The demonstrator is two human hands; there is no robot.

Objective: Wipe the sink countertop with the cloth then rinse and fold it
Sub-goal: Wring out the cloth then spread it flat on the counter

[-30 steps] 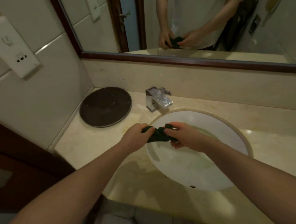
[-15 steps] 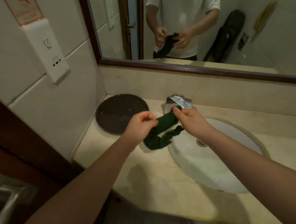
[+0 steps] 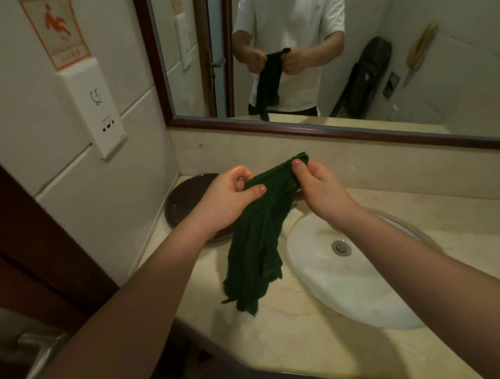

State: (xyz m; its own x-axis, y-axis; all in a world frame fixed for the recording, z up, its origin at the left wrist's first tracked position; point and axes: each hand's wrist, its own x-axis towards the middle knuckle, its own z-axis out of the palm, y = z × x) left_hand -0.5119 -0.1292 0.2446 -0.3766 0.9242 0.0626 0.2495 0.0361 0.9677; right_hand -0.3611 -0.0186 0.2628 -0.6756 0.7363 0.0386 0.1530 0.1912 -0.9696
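Observation:
A dark green cloth (image 3: 258,242) hangs crumpled in the air above the beige countertop (image 3: 298,343), just left of the white oval sink basin (image 3: 347,289). My left hand (image 3: 228,196) pinches its upper left edge between thumb and fingers. My right hand (image 3: 316,181) pinches the upper right corner, slightly higher. Both hands look wet. The cloth's lower end dangles close to the counter. The tap is hidden behind the cloth and my right hand.
A dark round tray (image 3: 184,202) lies on the counter's back left corner. A framed mirror (image 3: 322,51) above the backsplash reflects a person holding the cloth. A white wall unit (image 3: 92,108) hangs on the left tiles. The drain (image 3: 341,247) is in the basin.
Both hands rose from the sink with the wrung-up cloth and drew apart. The cloth has opened out and now hangs down lengthwise over the counter.

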